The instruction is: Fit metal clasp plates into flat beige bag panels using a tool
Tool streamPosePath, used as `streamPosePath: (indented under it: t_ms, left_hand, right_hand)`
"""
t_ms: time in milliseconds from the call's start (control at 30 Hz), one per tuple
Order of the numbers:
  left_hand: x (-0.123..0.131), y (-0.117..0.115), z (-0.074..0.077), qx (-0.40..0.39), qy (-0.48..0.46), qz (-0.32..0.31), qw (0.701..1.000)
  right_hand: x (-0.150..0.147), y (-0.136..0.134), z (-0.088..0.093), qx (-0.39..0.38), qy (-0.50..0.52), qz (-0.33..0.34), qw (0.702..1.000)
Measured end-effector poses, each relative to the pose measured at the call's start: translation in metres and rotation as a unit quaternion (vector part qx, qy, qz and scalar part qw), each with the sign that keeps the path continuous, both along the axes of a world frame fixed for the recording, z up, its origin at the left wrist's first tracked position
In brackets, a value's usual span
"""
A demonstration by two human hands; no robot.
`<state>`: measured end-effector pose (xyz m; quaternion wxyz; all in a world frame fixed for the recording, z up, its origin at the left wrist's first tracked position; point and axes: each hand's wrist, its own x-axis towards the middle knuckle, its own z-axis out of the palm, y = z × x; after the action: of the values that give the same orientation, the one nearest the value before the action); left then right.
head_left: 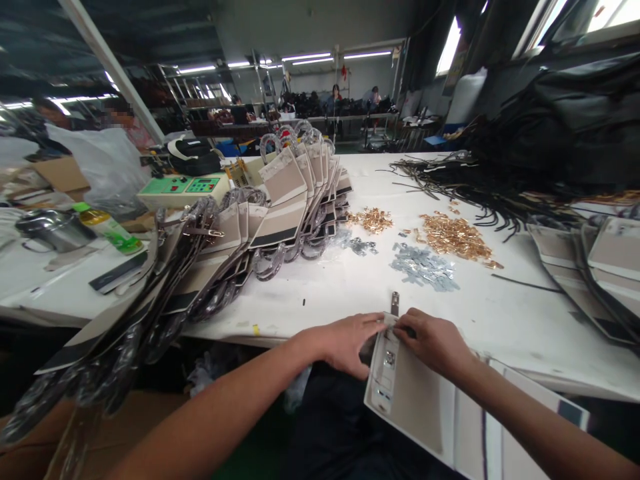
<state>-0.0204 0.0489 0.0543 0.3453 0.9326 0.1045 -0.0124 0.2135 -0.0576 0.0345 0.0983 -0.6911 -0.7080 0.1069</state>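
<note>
A beige bag panel lies over the near edge of the white table, slanting toward me. My left hand grips its upper left edge with fingers curled round it. My right hand presses down on its top edge, fingers bent and pinching near a small metal clasp that sticks up from the panel. A second metal fitting sits on the panel's flap between my hands.
A long stack of finished bags with wrapped handles fans across the left. Piles of gold fittings and silver fittings lie mid-table. Black straps sit far right, more bags at the right edge. Green control box, bottle. People work behind.
</note>
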Motion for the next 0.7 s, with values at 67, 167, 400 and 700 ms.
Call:
streamPosePath:
  t_ms: [67,167,400,700]
  left_hand:
    - [0.011,0.005,0.005,-0.05,0.025,0.098,0.994]
    - [0.033,0.009,0.006,-0.048,0.069,0.22,0.972]
    - [0.062,0.012,0.004,-0.014,0.116,0.262,0.958]
    - [0.075,0.026,0.003,-0.178,0.187,0.274,0.926]
  right_hand:
    - [0.002,0.001,0.0,-0.002,0.015,-0.004,1.0]
    - [0.004,0.001,0.0,-0.004,0.02,-0.008,1.0]
    - [0.009,0.0,-0.006,0.004,0.04,-0.012,0.999]
    - [0.015,0.0,-0.01,0.003,0.066,0.002,0.998]
